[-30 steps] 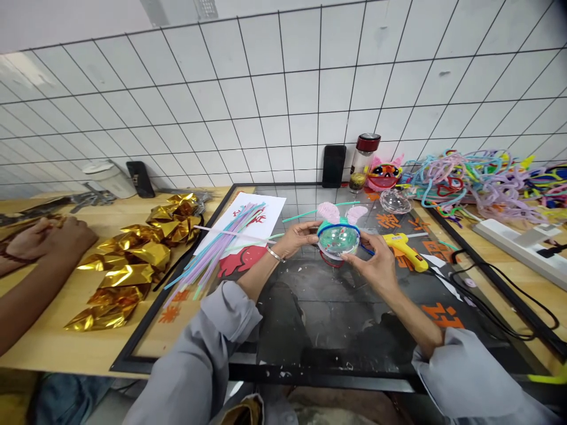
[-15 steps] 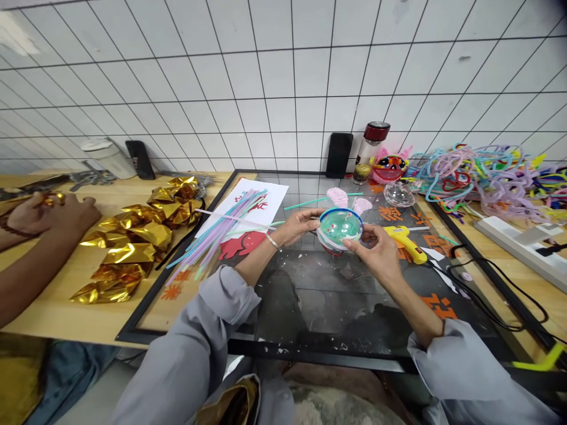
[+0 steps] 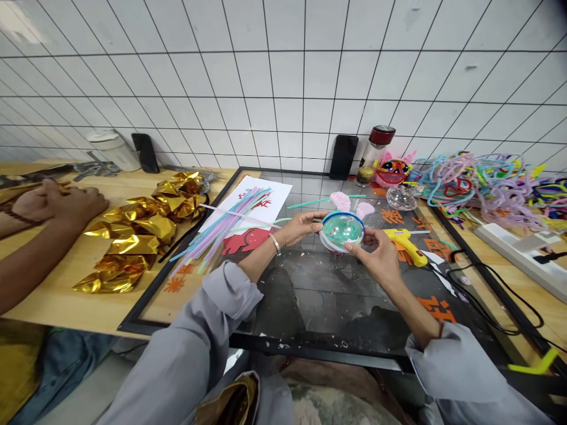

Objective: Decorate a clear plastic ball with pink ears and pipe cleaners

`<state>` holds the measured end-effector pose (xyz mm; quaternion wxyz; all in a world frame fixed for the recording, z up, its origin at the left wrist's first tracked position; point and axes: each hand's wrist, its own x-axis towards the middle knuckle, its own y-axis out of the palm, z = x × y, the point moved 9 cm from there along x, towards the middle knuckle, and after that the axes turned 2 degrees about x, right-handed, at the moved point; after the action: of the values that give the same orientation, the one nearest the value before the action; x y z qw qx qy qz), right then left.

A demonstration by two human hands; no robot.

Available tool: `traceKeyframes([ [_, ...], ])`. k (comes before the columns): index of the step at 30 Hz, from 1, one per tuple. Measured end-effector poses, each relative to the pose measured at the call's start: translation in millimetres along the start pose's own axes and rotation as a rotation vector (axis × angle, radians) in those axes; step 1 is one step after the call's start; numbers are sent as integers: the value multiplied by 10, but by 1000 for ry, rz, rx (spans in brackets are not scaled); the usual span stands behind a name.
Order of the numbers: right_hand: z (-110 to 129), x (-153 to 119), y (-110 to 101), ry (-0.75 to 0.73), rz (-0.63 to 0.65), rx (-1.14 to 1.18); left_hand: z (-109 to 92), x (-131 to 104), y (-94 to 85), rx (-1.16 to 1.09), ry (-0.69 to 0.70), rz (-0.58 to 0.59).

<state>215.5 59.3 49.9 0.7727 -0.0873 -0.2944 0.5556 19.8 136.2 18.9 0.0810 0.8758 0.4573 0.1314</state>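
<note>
Between both hands, above the dark glossy board, is a clear round bowl (image 3: 342,229) with a blue rim, a green inside and white around its lower side. My left hand (image 3: 302,228) grips its left edge with thumb and fingers. On the other side my right hand (image 3: 377,250) pinches the bowl, the thumb at its front rim. Two pink fuzzy ear shapes (image 3: 340,200) show just behind the bowl. A yellow glue gun (image 3: 408,245) lies to the right of my right hand.
Pipe cleaners (image 3: 225,227) lie on white paper (image 3: 279,192), left. Gold foil (image 3: 137,236) lies near another person's hands (image 3: 73,203). Behind stand a phone (image 3: 343,156), a bottle (image 3: 371,156) and a pink cat-like piece (image 3: 393,171). A power strip (image 3: 518,254) and cables are at right.
The view has shifted slightly, so most things sit a little further right. Both my hands keep hold of the bowl. The other person's hands have moved closer together, and the gold piece between them is less visible.
</note>
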Motion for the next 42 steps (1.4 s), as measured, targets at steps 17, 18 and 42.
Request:
traceKeyframes([
  [17, 154, -52, 15, -251, -9, -89, 144, -12, -142, -40, -37, -60],
  [18, 156, -52, 17, -261, -8, -94, 147, -10, -147, -29, -33, -64],
  [42, 158, -42, 18, -262, -9, -73, 136, 4, -126, -36, -20, -56],
])
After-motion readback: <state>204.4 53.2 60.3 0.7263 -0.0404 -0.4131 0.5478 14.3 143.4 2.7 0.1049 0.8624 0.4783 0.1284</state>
